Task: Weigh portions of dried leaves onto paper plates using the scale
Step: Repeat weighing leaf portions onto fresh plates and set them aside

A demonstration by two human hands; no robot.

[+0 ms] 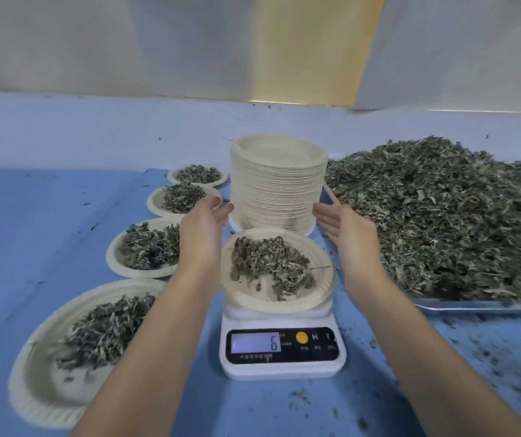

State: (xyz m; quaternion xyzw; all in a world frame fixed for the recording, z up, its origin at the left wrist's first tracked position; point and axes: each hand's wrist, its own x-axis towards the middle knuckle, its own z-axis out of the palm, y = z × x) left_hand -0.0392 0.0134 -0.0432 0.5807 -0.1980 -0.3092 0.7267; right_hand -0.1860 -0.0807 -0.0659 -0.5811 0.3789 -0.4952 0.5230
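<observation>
both hands are reaching forward with fingers straight and palms facing each other, holding nothing. the left hand (204,228) is hovering at the left side of the tall stack of paper plates (278,187), its fingertips right at the lower edge of the stack, and the right hand (344,228) is mirroring it on the right side; whether either is actually touching the stack cannot be told. between the two wrists, just nearer the person than the stack, a paper plate (271,305) is sitting on the white scale (284,370), carrying a loose portion of dried leaves (271,263), and the scale's display (256,343) is showing 6. to the outside of the right hand, a big heap of dried leaves (442,216) is lying on a metal tray (473,305), its near corner just beside that hand. to the outside of the left hand and forearm, four filled plates are lying in a row: the nearest plate (32,389) beside the forearm, the second plate (114,260) partly under the wrist, the third plate (153,203) partly behind the fingers, and the farthest plate (172,175) beyond them. everything is resting on a blue table cover (32,216) scattered with leaf bits.
</observation>
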